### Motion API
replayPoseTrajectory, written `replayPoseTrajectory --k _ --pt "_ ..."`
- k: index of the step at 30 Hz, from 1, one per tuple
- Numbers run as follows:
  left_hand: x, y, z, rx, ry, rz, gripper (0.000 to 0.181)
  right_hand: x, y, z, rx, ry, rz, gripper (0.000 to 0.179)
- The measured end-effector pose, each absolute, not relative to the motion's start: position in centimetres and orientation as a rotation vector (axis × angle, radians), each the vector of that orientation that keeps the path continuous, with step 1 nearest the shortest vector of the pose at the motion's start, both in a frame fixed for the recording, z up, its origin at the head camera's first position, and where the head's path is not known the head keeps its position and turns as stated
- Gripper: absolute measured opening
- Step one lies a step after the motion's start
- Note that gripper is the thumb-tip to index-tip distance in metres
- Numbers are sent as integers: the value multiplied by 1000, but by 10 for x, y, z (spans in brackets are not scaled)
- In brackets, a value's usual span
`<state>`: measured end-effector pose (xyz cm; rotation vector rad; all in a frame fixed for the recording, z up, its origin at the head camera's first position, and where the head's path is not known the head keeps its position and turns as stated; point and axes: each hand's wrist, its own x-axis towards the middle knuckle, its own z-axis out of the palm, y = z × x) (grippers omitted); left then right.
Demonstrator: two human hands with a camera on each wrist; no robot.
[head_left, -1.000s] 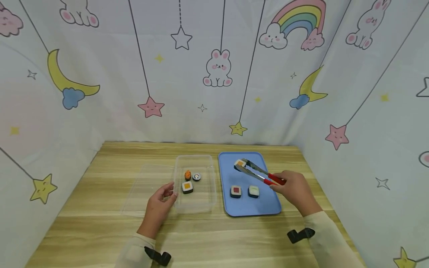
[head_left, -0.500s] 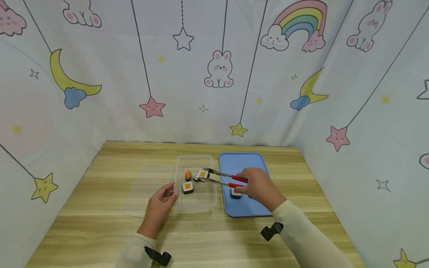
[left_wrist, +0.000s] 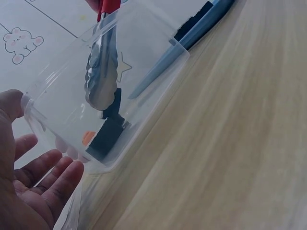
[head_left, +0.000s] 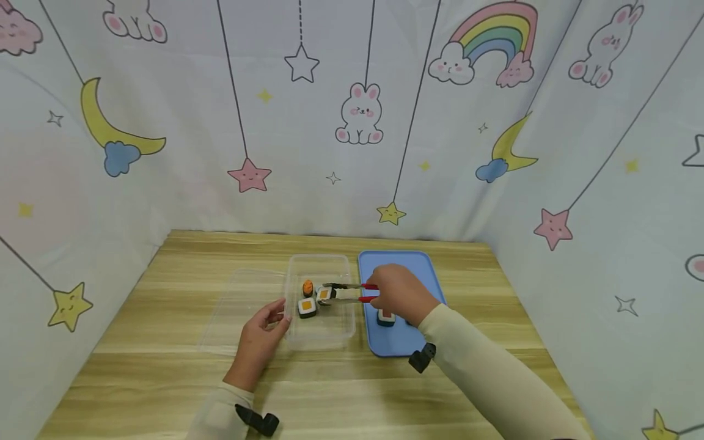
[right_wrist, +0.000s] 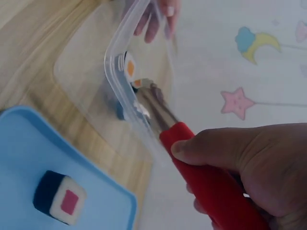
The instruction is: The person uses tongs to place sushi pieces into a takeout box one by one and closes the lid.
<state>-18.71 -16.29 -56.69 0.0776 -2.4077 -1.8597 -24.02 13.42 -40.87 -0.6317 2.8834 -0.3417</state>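
My right hand (head_left: 404, 293) grips red-handled tongs (right_wrist: 206, 184), whose metal ends reach into a clear plastic box (head_left: 321, 343). Between the tong ends is a toy sushi roll (head_left: 324, 294) with an orange centre, low in the box. Close beside it lie another orange-centred roll (head_left: 307, 308) and an orange-topped sushi piece (head_left: 307, 287). The small round roll is hidden in the head view. At the box's left side, my left hand (head_left: 264, 339) touches the rim and wall with relaxed fingers.
A blue tray (head_left: 379, 345) stands right of the box, partly under my right arm. On it sits a red-centred roll (head_left: 386, 318); another piece is mostly hidden by the hand. A clear lid (head_left: 233, 311) lies left of the box on the wooden table (head_left: 165, 293).
My right hand has carried the orange-centred roll in the tongs leftward from the blue tray into the clear box and lowered it there. The left hand has stayed at the box's side.
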Motion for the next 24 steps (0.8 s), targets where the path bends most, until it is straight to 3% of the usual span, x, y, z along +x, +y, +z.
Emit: replayPoseTrajectory --k 5,13,24 --pt "-187 -164 -568 73 -2406 -1862 48 -247 124 -403 -713 2892 -218 10" --pt "-187 -163 -568 57 -2409 -1855 48 -246 126 -399 -699 2916 -201 16" --pt "-186 -164 -567 55 -2423 -1829 48 -222 202 -379 -499 3063 -557 39"
